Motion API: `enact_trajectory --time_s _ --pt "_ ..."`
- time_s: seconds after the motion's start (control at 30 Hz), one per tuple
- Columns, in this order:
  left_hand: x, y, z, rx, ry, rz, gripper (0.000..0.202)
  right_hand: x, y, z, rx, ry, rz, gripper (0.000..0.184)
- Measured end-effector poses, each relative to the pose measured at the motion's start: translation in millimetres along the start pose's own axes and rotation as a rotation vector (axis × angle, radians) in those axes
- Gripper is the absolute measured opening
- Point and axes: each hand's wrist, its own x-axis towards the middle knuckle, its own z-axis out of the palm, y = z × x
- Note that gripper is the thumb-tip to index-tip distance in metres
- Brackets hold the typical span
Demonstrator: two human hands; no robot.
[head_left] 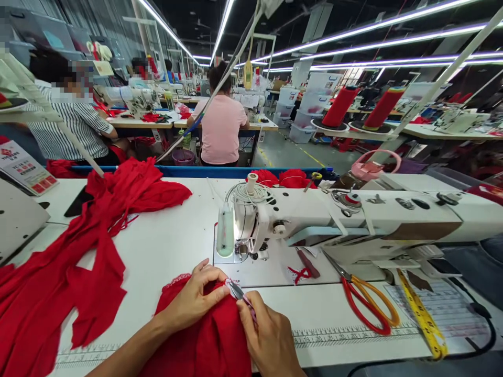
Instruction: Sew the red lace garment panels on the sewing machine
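Red fabric (pixel 204 335) with a pale stitched edge lies at the front of the sewing table, below the needle area. My left hand (pixel 194 298) pinches its upper edge between thumb and fingers. In my right hand (pixel 267 330) is a pair of thread snips (pixel 237 291), fingers closed round the handle and blades pointing up and left. The blade tips meet the fabric edge beside my left fingertips, where some light thread shows. Just behind both hands stands a white sewing machine (pixel 286 214), its needle area lit.
Long red fabric pieces (pixel 98 246) spread over the table's left side. Orange-and-red scissors (pixel 369 303), a yellow tape measure (pixel 422 314) and a brown-handled tool (pixel 308 263) lie on the right. Red thread cones (pixel 341 107) stand behind. Other people sit at machines ahead.
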Motion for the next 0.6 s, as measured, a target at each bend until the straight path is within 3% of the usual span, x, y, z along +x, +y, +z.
enact_trajectory --time_s 0.2,0.47,0.6 --pt "0.0 1.9 -1.2 -0.019 0.001 0.005 0.021 -0.6 5.6 1.6 0.003 0.108 0.029 0.032" --pt "-0.4 2.9 -2.4 -0.013 0.004 0.013 0.02 12.1 11.2 -17.1 0.399 -0.168 0.268 0.025" --pt "-0.9 3.7 -1.2 -0.004 0.002 0.022 0.019 32.0 12.3 -19.1 0.506 -0.257 0.275 0.023"
